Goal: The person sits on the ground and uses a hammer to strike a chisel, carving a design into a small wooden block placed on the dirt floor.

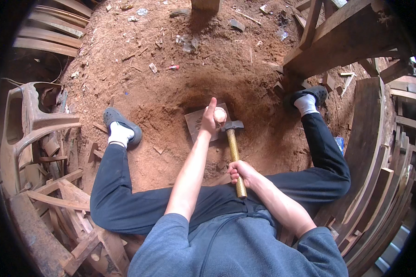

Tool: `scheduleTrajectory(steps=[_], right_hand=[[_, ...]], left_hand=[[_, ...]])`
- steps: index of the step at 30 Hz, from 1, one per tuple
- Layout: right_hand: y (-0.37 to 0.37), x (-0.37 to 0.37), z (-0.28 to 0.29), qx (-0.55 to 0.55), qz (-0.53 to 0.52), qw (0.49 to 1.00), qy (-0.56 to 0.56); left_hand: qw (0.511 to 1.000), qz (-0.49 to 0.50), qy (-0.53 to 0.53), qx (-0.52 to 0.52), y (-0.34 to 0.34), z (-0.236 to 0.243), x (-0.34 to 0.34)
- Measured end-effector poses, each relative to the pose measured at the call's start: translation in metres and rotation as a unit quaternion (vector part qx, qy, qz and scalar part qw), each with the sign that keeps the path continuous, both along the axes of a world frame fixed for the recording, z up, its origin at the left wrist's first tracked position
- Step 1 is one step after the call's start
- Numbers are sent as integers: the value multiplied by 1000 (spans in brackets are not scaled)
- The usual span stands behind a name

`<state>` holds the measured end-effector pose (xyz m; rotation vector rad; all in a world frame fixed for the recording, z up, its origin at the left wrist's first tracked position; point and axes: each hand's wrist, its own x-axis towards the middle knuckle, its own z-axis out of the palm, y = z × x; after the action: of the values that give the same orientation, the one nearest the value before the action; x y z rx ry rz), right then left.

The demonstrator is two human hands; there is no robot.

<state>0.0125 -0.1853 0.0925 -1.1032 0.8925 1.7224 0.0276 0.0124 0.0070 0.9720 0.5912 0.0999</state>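
Observation:
My right hand (241, 173) is closed around the lower handle of a hammer (234, 147) with a yellowish, patterned handle and a grey metal head. The hammer head is beside my left hand (209, 118), close to a short round piece with a pale, wood-like end (220, 114). My left hand is wrapped around that piece with the thumb pointing away from me; its lower part is hidden, so I cannot tell what it is. Beneath them, a flat square slab (193, 125) with dark marks lies in a hollow in the sawdust.
My legs are spread either side of the slab, with a grey clog (123, 124) on each foot. A curved wooden chair frame (21, 131) and scrap wood stand at left. Heavy beams (337, 44) and stacked planks (366, 134) line the right. Litter dots the sawdust floor (148, 87).

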Motion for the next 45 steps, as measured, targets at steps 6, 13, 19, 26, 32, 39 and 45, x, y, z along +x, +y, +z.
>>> scheduleTrajectory(steps=[6, 13, 19, 26, 32, 39, 45], right_hand=[[-2, -1, -2, 8, -14, 1000, 18], [-3, -2, -4, 16, -18, 1000, 15], [-3, -1, -4, 20, -24, 999, 19], [-3, -2, -3, 7, -23, 1000, 7], [-2, 0, 0, 7, -13, 1000, 0], [-3, -1, -3, 20, -18, 1000, 13], [-5, -1, -3, 21, -22, 999, 17]], left_hand=[[978, 186, 11, 94, -25, -4, 3], [983, 149, 21, 103, -12, -7, -2], [858, 262, -89, 432, -37, 13, -6], [878, 181, 32, 441, -30, 12, -1], [972, 11, -50, 230, 3, 7, -6], [861, 228, 65, 450, -38, 11, 8], [957, 144, -16, 251, 5, 19, -21]])
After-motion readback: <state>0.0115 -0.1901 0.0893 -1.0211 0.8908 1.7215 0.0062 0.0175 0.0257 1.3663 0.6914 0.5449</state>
